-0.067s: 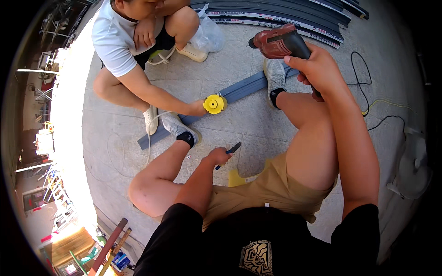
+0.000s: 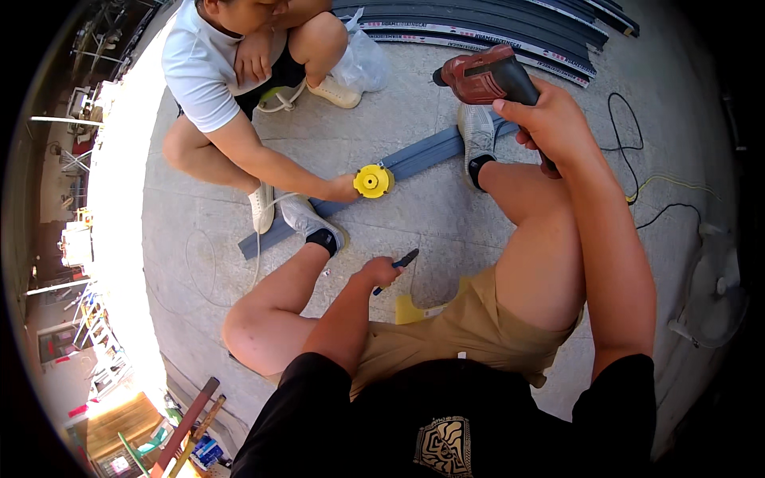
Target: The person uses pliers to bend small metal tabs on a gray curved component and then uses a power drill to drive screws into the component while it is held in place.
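Note:
My right hand (image 2: 554, 119) is closed round the grip of a red and black power drill (image 2: 490, 76), raised above my right knee with its chuck pointing left. Low between my legs, my left hand (image 2: 381, 272) grips what look like blue-handled pliers (image 2: 407, 259), their dark head pointing up and to the right. A long grey metal profile (image 2: 422, 155) lies slantwise on the floor, with both my shoes at it. On that profile, a squatting co-worker's hand (image 2: 344, 188) holds a round yellow device (image 2: 372, 182); the hand's fingers are partly hidden.
Dark profiles (image 2: 478, 36) with printed strips lie stacked at the far side, near a clear plastic bag (image 2: 362, 64). Black cable (image 2: 629, 131) and yellow cord trail at the right. A pale hose (image 2: 259, 255) runs by my left foot. Something yellow (image 2: 410, 309) sits beneath me.

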{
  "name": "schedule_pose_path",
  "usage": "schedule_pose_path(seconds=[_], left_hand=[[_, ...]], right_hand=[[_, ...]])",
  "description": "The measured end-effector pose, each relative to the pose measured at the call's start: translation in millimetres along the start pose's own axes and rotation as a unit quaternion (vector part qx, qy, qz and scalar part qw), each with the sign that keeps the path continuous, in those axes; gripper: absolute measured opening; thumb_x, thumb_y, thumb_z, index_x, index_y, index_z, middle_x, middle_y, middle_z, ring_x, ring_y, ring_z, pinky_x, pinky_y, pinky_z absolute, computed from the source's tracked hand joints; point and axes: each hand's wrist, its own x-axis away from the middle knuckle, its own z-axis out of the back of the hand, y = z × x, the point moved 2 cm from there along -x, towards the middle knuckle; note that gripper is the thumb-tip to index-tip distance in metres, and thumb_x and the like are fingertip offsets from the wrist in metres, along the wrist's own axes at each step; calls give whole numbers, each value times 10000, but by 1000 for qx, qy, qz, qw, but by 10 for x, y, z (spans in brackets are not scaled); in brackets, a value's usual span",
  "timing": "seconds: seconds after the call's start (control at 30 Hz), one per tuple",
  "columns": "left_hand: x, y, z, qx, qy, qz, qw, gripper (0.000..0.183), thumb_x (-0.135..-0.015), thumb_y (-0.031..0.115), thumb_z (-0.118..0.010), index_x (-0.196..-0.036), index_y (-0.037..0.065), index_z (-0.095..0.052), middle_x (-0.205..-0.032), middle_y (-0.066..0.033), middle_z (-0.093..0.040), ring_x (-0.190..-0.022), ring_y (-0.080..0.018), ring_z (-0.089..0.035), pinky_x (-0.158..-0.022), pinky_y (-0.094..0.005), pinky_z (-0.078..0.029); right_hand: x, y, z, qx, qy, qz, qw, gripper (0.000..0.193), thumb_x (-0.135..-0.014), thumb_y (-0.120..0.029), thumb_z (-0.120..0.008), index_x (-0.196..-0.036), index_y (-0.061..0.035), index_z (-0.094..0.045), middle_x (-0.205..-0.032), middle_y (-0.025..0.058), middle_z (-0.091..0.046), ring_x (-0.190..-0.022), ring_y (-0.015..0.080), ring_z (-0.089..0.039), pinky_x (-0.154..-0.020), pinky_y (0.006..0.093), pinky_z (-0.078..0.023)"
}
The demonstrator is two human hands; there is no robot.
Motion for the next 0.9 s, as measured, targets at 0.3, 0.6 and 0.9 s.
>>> schedule_pose_path(seconds=[0.3,0.6,0.9], left_hand=[[-133,61,-33,-34,13,-19,999,523,-1040,539,-632,-1011,35,-769,-880,-178,-787,-886,-382,-766,-818,-510,-578],[-41,40,-33,-21,8,-7,1000,471,-1046,496,-641,-988,41,-752,-813,-124,-786,-814,-323,-781,-789,-484,-582],[210,432,150,10,11,15,1000,532,-1040,506,-615,-1066,9,-801,-1082,-232,-792,-1045,-417,-748,-913,-525,-572]], right_hand=[[-18,33,2,-9,-2,10,1000,321,-911,-285,-846,-1173,-115,-775,-713,-7,-627,-591,101,-595,-551,306,-473],[-38,-33,-85,-3,-18,24,1000,365,-908,-297,-856,-1205,-101,-775,-805,-8,-677,-581,96,-597,-540,288,-499],[-103,132,-16,-11,47,-1,999,312,-921,-322,-861,-1026,-64,-721,-779,0,-640,-581,115,-573,-532,282,-468]])
